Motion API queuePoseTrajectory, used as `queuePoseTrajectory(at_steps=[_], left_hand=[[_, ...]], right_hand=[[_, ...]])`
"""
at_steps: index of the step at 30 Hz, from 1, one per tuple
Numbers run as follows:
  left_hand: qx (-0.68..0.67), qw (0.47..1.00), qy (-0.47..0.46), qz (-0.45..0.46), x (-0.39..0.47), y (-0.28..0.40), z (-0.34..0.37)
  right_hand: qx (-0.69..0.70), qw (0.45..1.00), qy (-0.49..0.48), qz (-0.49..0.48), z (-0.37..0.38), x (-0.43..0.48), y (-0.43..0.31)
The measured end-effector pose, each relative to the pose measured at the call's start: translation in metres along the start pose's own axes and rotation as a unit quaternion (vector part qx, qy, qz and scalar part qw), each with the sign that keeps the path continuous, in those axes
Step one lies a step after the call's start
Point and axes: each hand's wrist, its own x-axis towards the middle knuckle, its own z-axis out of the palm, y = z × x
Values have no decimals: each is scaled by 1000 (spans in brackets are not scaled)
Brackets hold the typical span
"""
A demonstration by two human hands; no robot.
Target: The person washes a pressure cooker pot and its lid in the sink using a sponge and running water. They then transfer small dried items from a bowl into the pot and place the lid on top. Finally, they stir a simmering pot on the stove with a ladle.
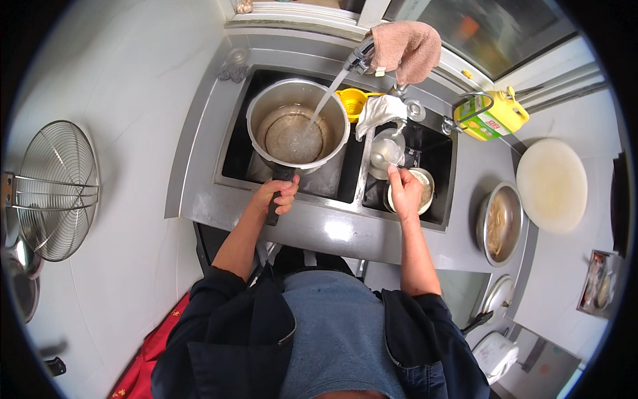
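Note:
My left hand [277, 193] is closed around the black handle [273, 212] of a deep metal pot [254, 124] over the left sink basin. Water from the faucet [360, 57] runs into this pot, which has shallow water at its bottom. Over the right basin, my right hand [406, 192] grips the thin handle of what looks like a ladle [384, 158]; the fingers partly hide it. Below that hand sits a small pot [427, 185] with pale contents, beside a clear bowl [394, 137].
A pink towel [408, 47] hangs on the faucet. A yellow strainer [353, 103] and white cloth [381, 112] lie by the divider. On the right stand a yellow detergent jug [491, 117], a metal bowl [516, 234] with food and a round white board [552, 185]. A wire skimmer [59, 189] hangs left.

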Motion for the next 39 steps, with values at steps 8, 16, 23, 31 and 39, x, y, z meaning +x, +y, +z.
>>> queuePoseTrajectory(at_steps=[8,16,23,31,39], left_hand=[[18,1000,-1,10,0,0,-1],[-7,1000,10,-5,0,1,3],[0,1000,13,5,2,0,5],[-43,999,-12,9,-1,1,1],[9,1000,-1,1,-3,2,1]], right_hand=[[100,992,45,66,3,-21,25],[30,986,110,120,-19,-25,36],[30,981,144,127,-40,-34,63],[68,970,192,133,-79,-48,88],[73,956,243,149,-126,-85,108]])
